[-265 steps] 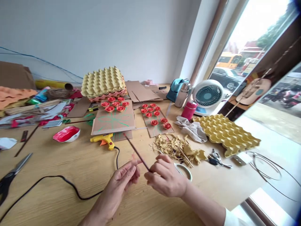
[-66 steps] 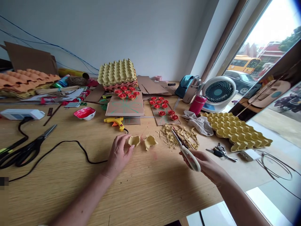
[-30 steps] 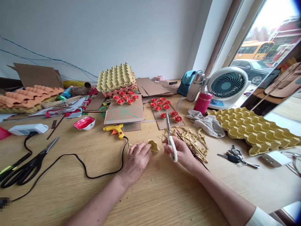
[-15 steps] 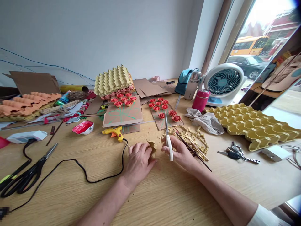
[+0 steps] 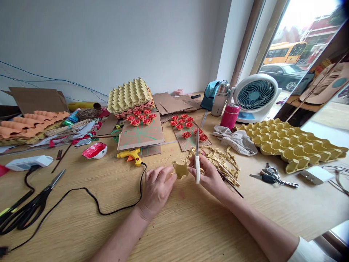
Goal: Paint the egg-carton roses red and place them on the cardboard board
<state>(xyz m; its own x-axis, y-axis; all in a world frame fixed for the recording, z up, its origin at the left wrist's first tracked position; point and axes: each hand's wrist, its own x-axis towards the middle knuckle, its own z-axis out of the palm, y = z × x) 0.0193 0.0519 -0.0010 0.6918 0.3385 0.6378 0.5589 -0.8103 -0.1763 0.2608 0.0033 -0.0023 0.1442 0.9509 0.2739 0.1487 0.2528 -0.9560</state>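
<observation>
Between my hands is a yellow-green egg-carton cup [image 5: 181,170] with a ragged rim, its hollow now facing me. My left hand [image 5: 158,187] pinches the cup's left edge between thumb and fingers. In my right hand [image 5: 208,176] are white-handled scissors [image 5: 197,163], their blades pointing away from me and looking closed; the right fingertips come close to the cup's right edge. Behind the right hand lies a heap of yellow carton trimmings [image 5: 227,160] with thin sticks among them. Red paper roses [image 5: 186,135] sit on a cardboard piece [image 5: 185,145] beyond.
A yellow glue gun [image 5: 131,155] with its black cord lies left of centre, near a bowl of red paint [image 5: 95,150]. Black scissors [image 5: 40,200] rest at far left. To the right are keys [image 5: 272,176], a yellow egg tray [image 5: 294,143], a cloth [image 5: 237,140] and a fan [image 5: 255,96].
The cup has turned so that its hollow shows, and my left hand has shifted to its left edge. The scissors stand more upright in my right hand. The whole view has shifted slightly.
</observation>
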